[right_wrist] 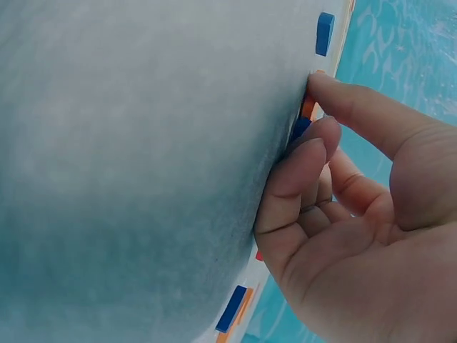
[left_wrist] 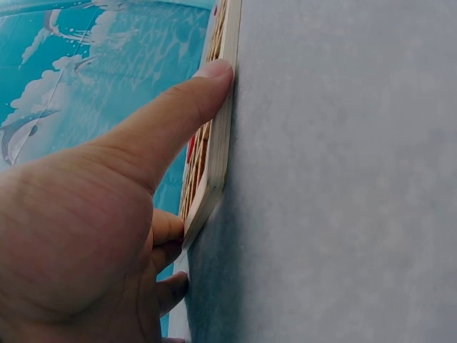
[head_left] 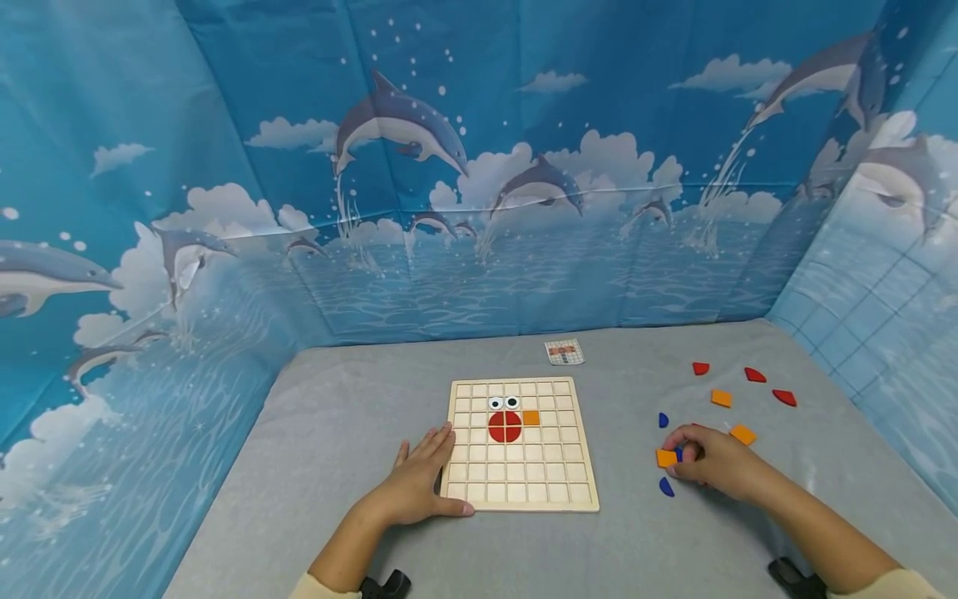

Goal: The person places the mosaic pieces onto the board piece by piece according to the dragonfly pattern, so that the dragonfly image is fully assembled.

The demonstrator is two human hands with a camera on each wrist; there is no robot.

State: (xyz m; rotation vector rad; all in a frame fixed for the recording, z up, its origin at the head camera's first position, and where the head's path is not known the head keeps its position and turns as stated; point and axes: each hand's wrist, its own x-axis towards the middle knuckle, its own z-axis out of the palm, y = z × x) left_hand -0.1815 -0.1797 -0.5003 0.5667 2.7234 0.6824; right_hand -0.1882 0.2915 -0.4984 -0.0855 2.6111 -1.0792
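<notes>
A wooden grid board [head_left: 516, 474] lies on the grey cloth. Two eye tiles [head_left: 504, 403], a red disc of quarter pieces [head_left: 505, 427] and an orange square [head_left: 530, 418] sit in its cells. My left hand [head_left: 419, 478] rests at its near left corner, fingers against the left side and thumb [left_wrist: 207, 82] on the near edge. Right of the board, my right hand [head_left: 714, 462] pinches an orange square tile [head_left: 665, 458] between thumb and fingertips. Close behind that tile is a blue piece [head_left: 679, 454], partly hidden by the fingers.
Blue pieces [head_left: 667, 487] lie close to my right hand. Beyond it are orange tiles [head_left: 721, 398] and several red pieces [head_left: 755, 375]. A small printed pattern card [head_left: 565, 352] lies behind the board. A dolphin-print curtain [head_left: 479, 274] encloses the back and sides.
</notes>
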